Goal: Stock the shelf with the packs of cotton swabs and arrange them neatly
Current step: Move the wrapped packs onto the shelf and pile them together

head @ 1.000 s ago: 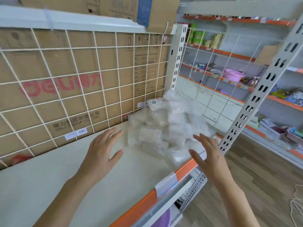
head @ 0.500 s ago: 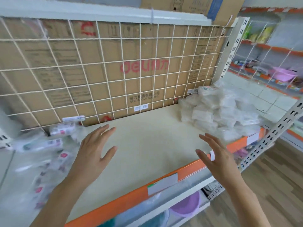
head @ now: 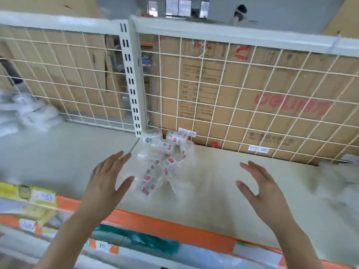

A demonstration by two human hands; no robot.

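A loose heap of clear packs of cotton swabs (head: 163,162), marked with red-and-white labels, is seen lying on the shelf (head: 223,195) near its back edge. It sits at the foot of the slotted upright post (head: 132,84) and against the wire mesh (head: 233,84) that closes the back; a printed cardboard box (head: 272,117) is visible behind that mesh. The packs are tumbled over one another at all angles, with one string of them trailing toward the front edge, so the arranging is judged to be barely begun here. Both hands are held above the shelf with palms turned inward and fingers spread and straight, and nothing is grasped by either. The left hand (head: 108,181) is placed just beside the near end of the heap, its thumb close to the lowest pack; whether contact is made cannot be told. The right hand (head: 266,193) is held well apart from the heap, to its right, over bare shelf. The heap thus lies between the two palms, nearer the left, a stance that seems suited to gathering the packs from both sides. Some blurred clear packaging (head: 334,179) is glimpsed toward the right end of the shelf, too smeared to be identified.
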